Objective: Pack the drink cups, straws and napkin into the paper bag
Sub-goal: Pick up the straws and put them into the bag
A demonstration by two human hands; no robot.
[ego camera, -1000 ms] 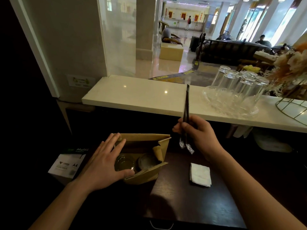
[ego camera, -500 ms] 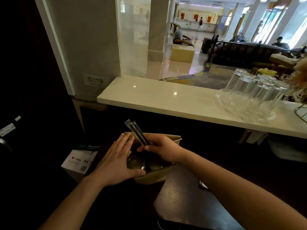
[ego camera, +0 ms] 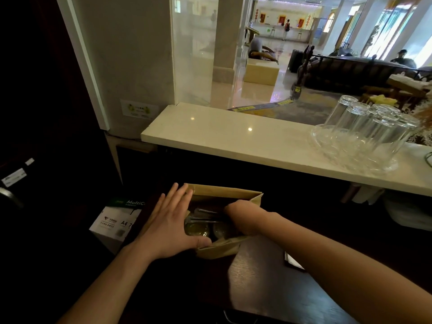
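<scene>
Right hand (ego camera: 240,218) inside paper bag (ego camera: 224,192)

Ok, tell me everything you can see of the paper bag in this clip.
The paper bag is plain brown paper, standing open-topped on the dark wooden table, its near rim creased and folded down. Lidded clear cups and wrapped straws lie inside. The left hand presses flat on its left side; the right hand reaches in.

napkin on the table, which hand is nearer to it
Right. The right hand is inside the paper bag, on the side toward the napkin; the left hand holds the bag's far side.
</scene>
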